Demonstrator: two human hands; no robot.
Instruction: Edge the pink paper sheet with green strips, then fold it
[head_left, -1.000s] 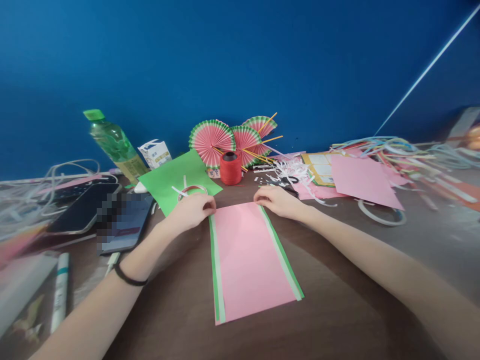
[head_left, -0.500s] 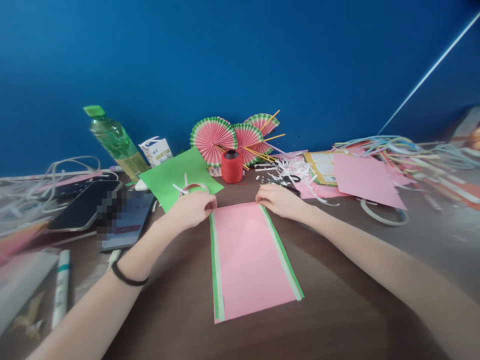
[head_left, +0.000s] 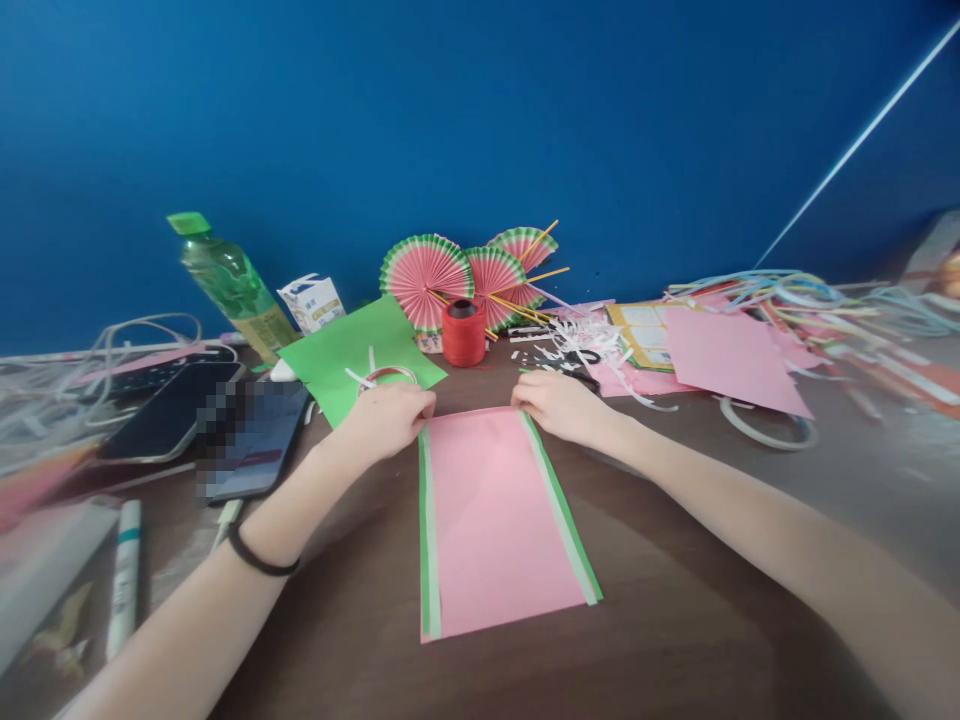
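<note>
A sheet of pink paper (head_left: 506, 520) lies on the brown table, a light and a dark green strip running down each long side. Its far left corner is pinched in my left hand (head_left: 391, 415), fingers closed. My right hand (head_left: 561, 402) is closed on the far right corner in the same way. The far edge between the hands looks slightly raised, and the fingertips hide both corners. Just beyond my left hand is a green sheet (head_left: 364, 345) with a roll of tape (head_left: 390, 376) on it. Scissors (head_left: 581, 370) lie behind my right hand, partly covered by scraps.
Several pink-and-green folded paper fans (head_left: 427, 275) lean on the blue wall behind a red thread spool (head_left: 463, 335). A green bottle (head_left: 232, 285), a small carton (head_left: 311, 302) and phones (head_left: 259, 440) are at left. White paper shreds (head_left: 589, 340) and pink sheets (head_left: 731, 355) lie right.
The near end of the pink paper has shifted slightly left. Both hands keep their hold on the far corners, almost unmoved.
</note>
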